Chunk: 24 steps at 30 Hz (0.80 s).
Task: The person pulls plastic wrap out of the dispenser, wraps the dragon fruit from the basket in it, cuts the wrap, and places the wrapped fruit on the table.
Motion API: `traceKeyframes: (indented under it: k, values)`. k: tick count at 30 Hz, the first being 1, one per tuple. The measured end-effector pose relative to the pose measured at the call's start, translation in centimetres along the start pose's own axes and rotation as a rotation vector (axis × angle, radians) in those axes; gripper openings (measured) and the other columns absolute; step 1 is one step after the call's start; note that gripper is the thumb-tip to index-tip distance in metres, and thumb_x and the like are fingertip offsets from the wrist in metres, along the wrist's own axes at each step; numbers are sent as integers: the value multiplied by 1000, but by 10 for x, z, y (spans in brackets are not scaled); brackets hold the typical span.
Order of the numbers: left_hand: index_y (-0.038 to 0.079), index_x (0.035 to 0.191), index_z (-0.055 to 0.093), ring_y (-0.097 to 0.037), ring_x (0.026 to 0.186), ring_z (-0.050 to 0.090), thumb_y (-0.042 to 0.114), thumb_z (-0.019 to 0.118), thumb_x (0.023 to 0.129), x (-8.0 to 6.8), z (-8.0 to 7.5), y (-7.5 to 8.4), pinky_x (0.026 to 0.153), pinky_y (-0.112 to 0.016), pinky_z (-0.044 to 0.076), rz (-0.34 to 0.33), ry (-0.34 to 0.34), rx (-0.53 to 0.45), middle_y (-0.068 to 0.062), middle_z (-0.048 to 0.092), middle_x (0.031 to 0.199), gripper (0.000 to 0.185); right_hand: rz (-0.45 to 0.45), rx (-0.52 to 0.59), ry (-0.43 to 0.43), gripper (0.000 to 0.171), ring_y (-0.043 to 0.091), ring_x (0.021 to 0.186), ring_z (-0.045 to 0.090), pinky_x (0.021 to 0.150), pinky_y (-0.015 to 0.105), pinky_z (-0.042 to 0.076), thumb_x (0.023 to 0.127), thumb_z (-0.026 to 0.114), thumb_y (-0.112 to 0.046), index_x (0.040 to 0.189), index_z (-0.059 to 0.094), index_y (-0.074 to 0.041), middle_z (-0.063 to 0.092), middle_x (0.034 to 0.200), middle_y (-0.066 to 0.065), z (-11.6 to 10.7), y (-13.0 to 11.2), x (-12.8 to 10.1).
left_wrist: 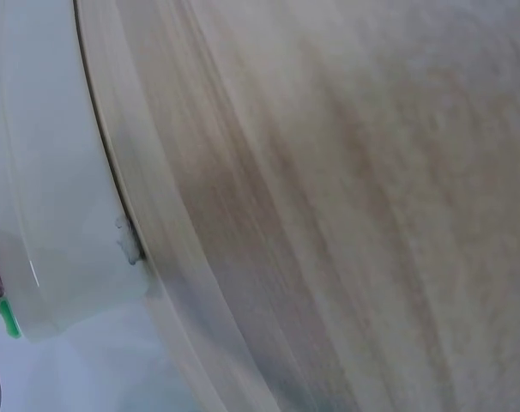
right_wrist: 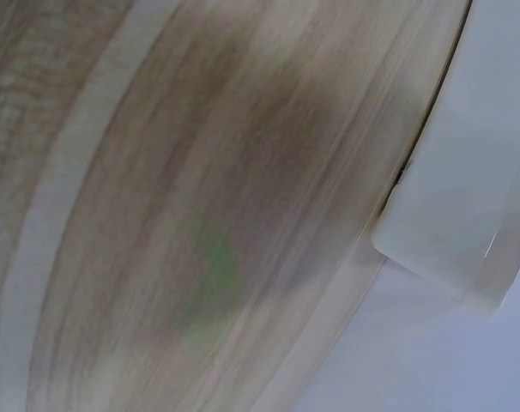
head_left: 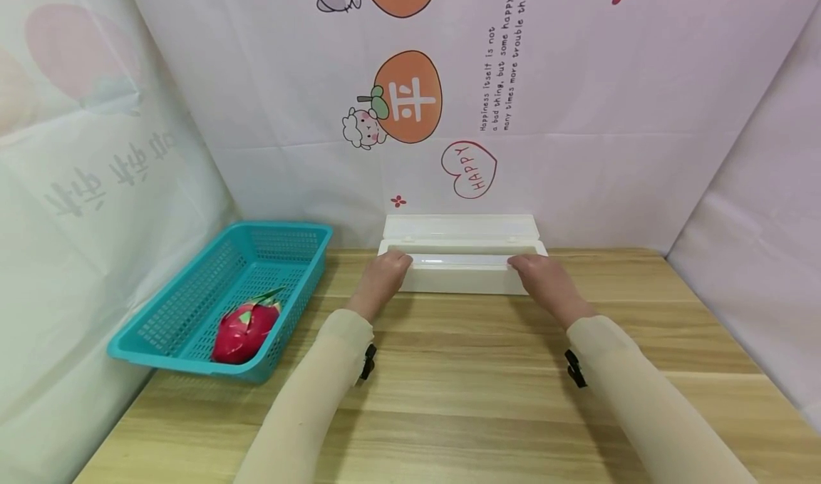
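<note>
A long white box (head_left: pixel 465 281) stands against the back wall with its lid (head_left: pixel 462 226) raised; it looks like a cling film dispenser. Inside it, a glossy white strip (head_left: pixel 458 259), perhaps a roll, lies lengthwise. My left hand (head_left: pixel 383 276) curls its fingers over the front rim at the left end. At the right end, my right hand (head_left: pixel 545 281) grips the rim the same way. Whether clear film is pinched there cannot be seen. Beside the left fingers, a small green piece (left_wrist: pixel 9 318) shows at the box edge in the left wrist view.
On the left of the wooden table (head_left: pixel 474 370) stands a turquoise basket (head_left: pixel 186 363) holding a dragon fruit (head_left: pixel 246 331). Printed white cloth (head_left: pixel 577 184) hangs behind the box and along both sides.
</note>
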<state>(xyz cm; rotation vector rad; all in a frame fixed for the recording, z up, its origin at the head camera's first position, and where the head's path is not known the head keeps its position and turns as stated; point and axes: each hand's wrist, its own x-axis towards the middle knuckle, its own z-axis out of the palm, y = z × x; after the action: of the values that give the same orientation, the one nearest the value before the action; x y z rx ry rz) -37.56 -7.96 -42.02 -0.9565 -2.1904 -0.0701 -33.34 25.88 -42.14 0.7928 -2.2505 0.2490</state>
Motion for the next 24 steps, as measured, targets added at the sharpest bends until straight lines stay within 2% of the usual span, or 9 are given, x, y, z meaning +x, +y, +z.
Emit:
traceKeyframes:
  k: [7, 14, 19, 24]
  values:
    - [4, 92, 70, -20, 77, 67, -6, 66, 85, 0, 1, -2, 67, -27, 56, 15, -24, 15, -9, 70, 88, 12, 15, -26, -31, 16, 36, 77, 67, 65, 44, 56, 83, 68, 8, 98, 66, 3, 69, 87, 19, -1, -1, 2]
    - [4, 89, 69, -20, 73, 65, -9, 68, 81, 3, -3, -2, 69, -30, 55, 103, -36, 103, -7, 68, 84, 15, -42, -87, -10, 14, 36, 79, 67, 69, 44, 56, 81, 68, 9, 94, 67, 5, 69, 88, 20, -1, 0, 3]
    - [3, 85, 67, -20, 69, 64, -11, 69, 79, 2, -4, -4, 65, -31, 55, 153, -6, 139, -6, 66, 79, 15, -119, -137, 24, 13, 34, 72, 67, 65, 44, 56, 80, 67, 11, 93, 66, 6, 68, 83, 19, 1, 2, 2]
    - [3, 85, 64, -19, 67, 66, -12, 67, 80, 0, -6, -5, 61, -30, 55, 173, 44, 116, -6, 70, 79, 16, -184, -144, 39, 22, 31, 68, 67, 62, 42, 57, 74, 66, 17, 93, 66, 6, 69, 81, 17, -1, 4, 1]
